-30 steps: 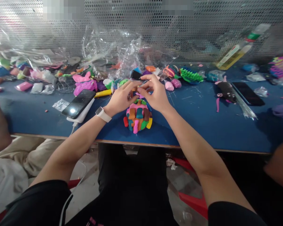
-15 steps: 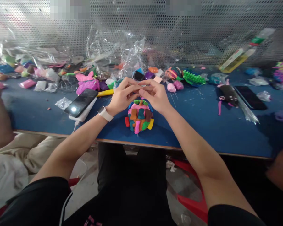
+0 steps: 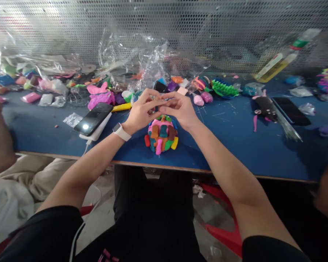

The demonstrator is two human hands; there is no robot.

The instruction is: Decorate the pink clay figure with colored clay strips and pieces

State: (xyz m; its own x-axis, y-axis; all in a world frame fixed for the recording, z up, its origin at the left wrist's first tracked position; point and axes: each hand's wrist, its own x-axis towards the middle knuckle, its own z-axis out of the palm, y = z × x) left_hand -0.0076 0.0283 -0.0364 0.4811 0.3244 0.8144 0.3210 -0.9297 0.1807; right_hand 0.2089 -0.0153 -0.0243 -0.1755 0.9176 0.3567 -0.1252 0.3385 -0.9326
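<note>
A many-coloured clay dome [image 3: 161, 135], covered in small pink, orange, green and yellow lumps, sits on the blue table [image 3: 235, 145] near its front edge. Just behind and above it my left hand [image 3: 140, 113], with a white watch on the wrist, and my right hand [image 3: 180, 111] meet fingertip to fingertip. The fingers of both are curled and pinch together on something small that I cannot make out. Neither hand touches the dome.
A phone on a white power bank [image 3: 93, 122] lies left of my hands. Clay pieces, packets and clear wrappers [image 3: 142, 69] crowd the back. A dark clay mouse [image 3: 265, 107] and another phone [image 3: 291, 111] lie right. Other people's arms show at both edges.
My hands have risen a little off the dome's top and closed tighter together; the view has shifted slightly. The dome has not moved.
</note>
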